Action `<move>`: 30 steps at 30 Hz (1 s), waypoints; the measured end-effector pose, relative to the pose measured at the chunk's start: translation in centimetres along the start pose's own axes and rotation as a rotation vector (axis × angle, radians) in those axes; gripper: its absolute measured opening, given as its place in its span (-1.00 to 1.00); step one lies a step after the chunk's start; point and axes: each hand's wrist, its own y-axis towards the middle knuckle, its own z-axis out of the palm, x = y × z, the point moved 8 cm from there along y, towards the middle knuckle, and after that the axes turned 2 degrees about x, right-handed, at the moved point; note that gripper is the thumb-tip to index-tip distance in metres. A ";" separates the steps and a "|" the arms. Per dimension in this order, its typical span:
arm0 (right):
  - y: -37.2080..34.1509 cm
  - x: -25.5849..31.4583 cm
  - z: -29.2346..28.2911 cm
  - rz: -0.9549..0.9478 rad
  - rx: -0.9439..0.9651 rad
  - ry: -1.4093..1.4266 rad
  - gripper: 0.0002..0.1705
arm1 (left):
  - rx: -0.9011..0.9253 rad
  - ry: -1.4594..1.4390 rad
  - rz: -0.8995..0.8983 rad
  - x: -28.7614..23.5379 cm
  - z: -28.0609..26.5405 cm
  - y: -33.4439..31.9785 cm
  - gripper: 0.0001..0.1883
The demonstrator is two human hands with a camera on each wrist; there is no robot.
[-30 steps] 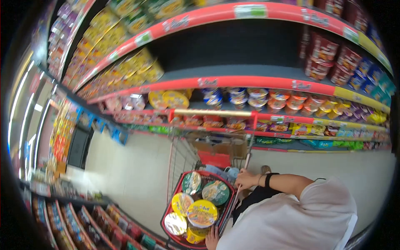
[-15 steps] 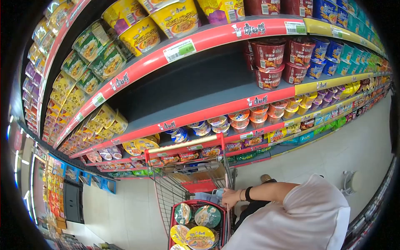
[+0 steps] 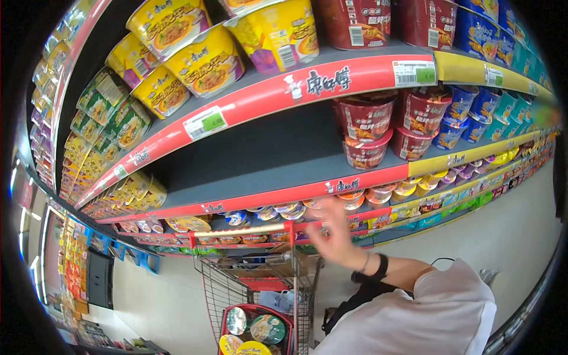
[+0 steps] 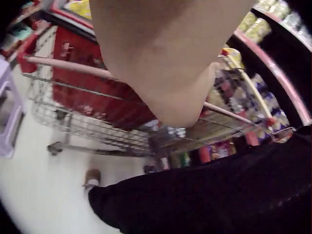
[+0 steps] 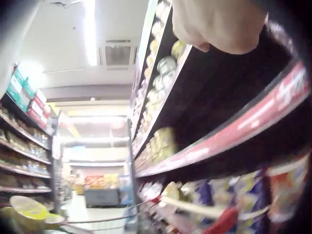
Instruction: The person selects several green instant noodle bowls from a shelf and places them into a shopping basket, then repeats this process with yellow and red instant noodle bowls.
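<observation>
My right hand point(image 3: 337, 236) is lifted above the shopping cart's right side, blurred, with fingers apart and holding nothing. In front of it stand stacked dark red noodle tubs point(image 3: 368, 121) beside a bare stretch of shelf. In the right wrist view the same hand point(image 5: 219, 27) shows at the top, before the dark shelf. My left hand point(image 4: 165, 73) lies over the rail point(image 4: 70, 67) of the cart; its fingers are hidden, so I cannot tell how they lie. A red basket point(image 3: 225, 322) in the cart holds several noodle bowls, green and yellow lidded point(image 3: 267, 329).
Yellow noodle tubs point(image 3: 204, 62) fill the upper shelf, with blue tubs point(image 3: 455, 112) to the right. A cardboard box point(image 3: 266, 265) lies in the cart's far end. Behind the cart, a pale purple stool point(image 4: 7, 107) stands on the floor.
My right hand has let go of the cart's rail and risen forward toward the shelves. The head view has shifted, so the shelves look nearer and the basket sits lower in it.
</observation>
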 end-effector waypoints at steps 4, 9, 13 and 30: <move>8.1 -2.0 -10.4 -0.053 -0.357 -0.235 -0.34 | -0.047 -0.123 -0.102 -2.9 3.0 0.5 -0.50; 12.7 -4.3 -13.6 -0.123 -0.342 -0.178 -0.15 | -0.018 -0.174 -0.008 -16.1 2.2 11.5 -0.50; 14.4 -6.0 -14.1 -0.100 -0.268 -0.115 -0.10 | -0.083 -0.326 0.156 -26.5 -0.2 19.7 -0.49; 2.8 -5.7 -2.4 0.446 0.485 0.716 -0.31 | -0.342 -0.616 0.353 -31.7 -6.5 20.9 -0.13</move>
